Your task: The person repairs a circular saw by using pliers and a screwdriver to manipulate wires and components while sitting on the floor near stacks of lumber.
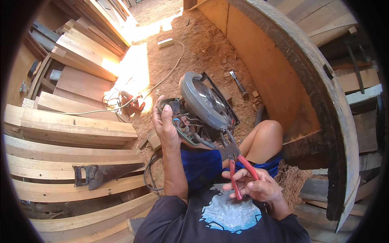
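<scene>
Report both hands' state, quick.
Left hand: closed on the edge of an opened green-and-grey circular saw, its wires exposed.
Right hand: closed loosely around red-handled metal pliers, handles spread apart.

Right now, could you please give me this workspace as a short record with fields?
Left hand: gripping the opened housing of a circular saw
Circular saw: blade guard facing up, wires exposed
Right hand: holding red-handled pliers, handles spread
Pliers' tips: at the guard's lower end; contact unclear
Handsaw: lying on wooden boards, left side
Chisel-like tool: on the dusty floor, beyond the circular saw, to the right
Pale cord: running across the floor to a whitish block
</scene>
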Motion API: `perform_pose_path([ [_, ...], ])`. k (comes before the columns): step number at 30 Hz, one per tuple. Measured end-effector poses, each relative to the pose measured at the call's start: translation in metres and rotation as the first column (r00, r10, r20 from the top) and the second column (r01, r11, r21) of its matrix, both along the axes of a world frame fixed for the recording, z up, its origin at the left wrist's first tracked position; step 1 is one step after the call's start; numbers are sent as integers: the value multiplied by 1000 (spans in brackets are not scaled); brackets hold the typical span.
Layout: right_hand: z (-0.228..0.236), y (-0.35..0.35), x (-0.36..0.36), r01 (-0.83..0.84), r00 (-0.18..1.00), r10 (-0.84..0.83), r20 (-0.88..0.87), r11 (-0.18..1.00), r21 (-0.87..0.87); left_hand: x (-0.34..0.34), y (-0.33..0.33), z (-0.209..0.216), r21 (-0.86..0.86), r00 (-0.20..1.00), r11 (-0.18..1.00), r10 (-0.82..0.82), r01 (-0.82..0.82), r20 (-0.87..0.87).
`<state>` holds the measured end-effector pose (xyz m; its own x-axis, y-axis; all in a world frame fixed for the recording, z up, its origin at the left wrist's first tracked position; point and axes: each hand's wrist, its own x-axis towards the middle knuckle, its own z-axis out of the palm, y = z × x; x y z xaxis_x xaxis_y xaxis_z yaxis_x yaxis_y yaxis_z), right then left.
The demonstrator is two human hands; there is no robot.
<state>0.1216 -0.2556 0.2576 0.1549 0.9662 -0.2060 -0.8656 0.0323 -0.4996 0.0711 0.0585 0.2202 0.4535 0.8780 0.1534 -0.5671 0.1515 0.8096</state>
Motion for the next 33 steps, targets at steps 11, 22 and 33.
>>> perform_pose_path([
  [11,-21,-1,-7,4,966,16,-259,997,78,3,0,-3,12,999,999,-32,31,9],
  [22,2,0,10,-54,989,55,137,998,-15,1,2,1,1,999,1000,-12,12,31],
  [33,1,-10,17,-58,974,95,204,982,-178,5,0,0,22,1000,1000,-21,21,-10],
])
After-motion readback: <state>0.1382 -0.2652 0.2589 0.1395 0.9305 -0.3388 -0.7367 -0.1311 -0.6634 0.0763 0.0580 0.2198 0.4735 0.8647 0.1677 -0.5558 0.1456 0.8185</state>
